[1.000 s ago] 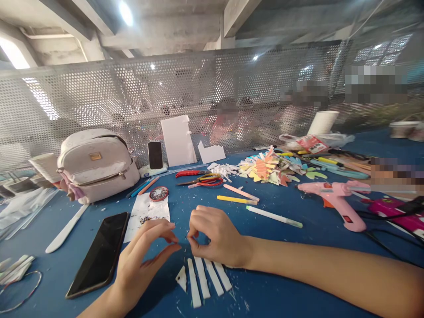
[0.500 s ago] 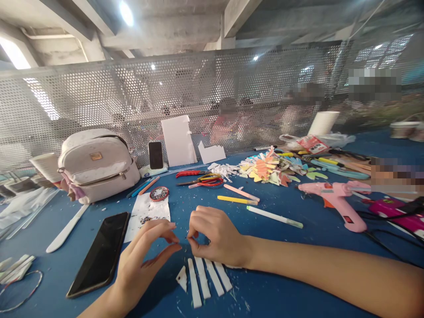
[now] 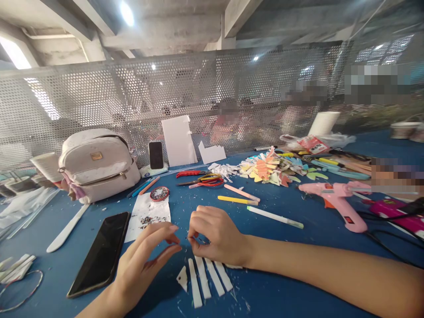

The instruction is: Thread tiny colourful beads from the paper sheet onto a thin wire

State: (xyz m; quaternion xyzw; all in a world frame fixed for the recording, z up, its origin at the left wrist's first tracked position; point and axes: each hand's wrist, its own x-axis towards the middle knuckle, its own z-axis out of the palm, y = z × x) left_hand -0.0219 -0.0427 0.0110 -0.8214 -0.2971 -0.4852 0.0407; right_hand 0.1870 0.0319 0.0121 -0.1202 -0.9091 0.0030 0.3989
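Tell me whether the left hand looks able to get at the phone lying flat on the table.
Probably yes: the phone lies close beside the left hand, to its left, with nothing seen on top of it or standing between them.

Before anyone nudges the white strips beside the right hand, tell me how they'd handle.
The white strips look thin and narrow, so probably light and easily knocked out of line. Lying flat on the blue table, they would likely slide rather than roll. Being so slim, they might bend or snap under pressure, though their material is unclear.
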